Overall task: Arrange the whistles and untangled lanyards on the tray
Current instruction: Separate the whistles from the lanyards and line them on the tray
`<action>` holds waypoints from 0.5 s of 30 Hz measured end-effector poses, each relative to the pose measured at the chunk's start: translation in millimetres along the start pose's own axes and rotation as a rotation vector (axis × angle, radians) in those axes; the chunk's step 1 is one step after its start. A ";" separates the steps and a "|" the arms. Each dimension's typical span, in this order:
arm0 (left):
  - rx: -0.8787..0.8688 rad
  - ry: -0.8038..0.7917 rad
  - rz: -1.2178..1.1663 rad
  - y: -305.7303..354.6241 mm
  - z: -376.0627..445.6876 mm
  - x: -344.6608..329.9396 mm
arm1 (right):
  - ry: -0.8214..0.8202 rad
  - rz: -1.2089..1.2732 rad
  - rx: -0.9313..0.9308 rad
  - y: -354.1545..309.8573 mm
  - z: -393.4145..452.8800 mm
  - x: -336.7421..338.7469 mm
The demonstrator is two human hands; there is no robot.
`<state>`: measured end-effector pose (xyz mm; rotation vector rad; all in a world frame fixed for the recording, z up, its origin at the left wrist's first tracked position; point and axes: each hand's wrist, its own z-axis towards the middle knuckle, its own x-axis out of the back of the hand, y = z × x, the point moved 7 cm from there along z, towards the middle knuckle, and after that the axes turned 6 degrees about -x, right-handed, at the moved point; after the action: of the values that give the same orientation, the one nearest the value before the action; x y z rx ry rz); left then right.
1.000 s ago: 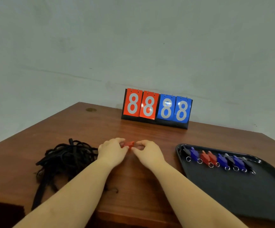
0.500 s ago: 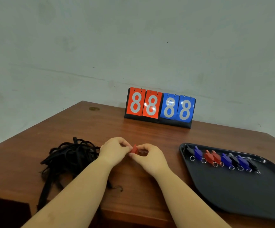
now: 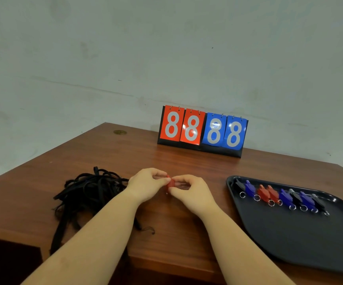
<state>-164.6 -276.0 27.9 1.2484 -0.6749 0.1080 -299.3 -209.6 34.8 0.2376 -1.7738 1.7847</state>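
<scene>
Your two bare hands meet over the middle of a brown wooden table [image 3: 125, 159], fingertips drawn together. Between them is a small red plastic whistle [image 3: 170, 183]. Your left hand [image 3: 146, 185] pinches it from the left with curled fingers, and your right hand [image 3: 189, 191] pinches it from the right between thumb and forefinger. A small metal ring hangs just below the whistle, between your hands.

To the left of your left hand, partly behind your forearm, lies a tangled heap of black fabric lanyards [image 3: 88, 192], with one strap trailing toward the table's near edge.

To the right, well apart from your right hand, sits a black rectangular plastic tray [image 3: 302, 243]. Along its far side lies a row of plastic whistles [image 3: 281, 197] in black, blue and red, side by side, each with a small metal ring toward you.

At the table's far edge, against a pale wall, stands a flip scoreboard [image 3: 202, 131] showing 88 on red cards and 88 on blue cards.
</scene>
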 end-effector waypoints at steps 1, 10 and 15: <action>0.001 0.007 -0.047 1.3 -0.5 0.6 | -0.004 0.016 0.009 -1.9 -1.1 1.2; -0.042 0.036 -0.308 38.2 -13.7 11.9 | 0.012 0.064 0.038 -35.6 -20.9 33.4; -0.075 -0.037 -0.241 83.0 -17.4 4.7 | 0.079 0.111 0.006 -40.3 -41.9 87.6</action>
<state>-189.3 -233.5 97.1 1.2524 -0.5505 -0.1385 -336.3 -147.6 111.2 0.0706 -1.7559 1.8509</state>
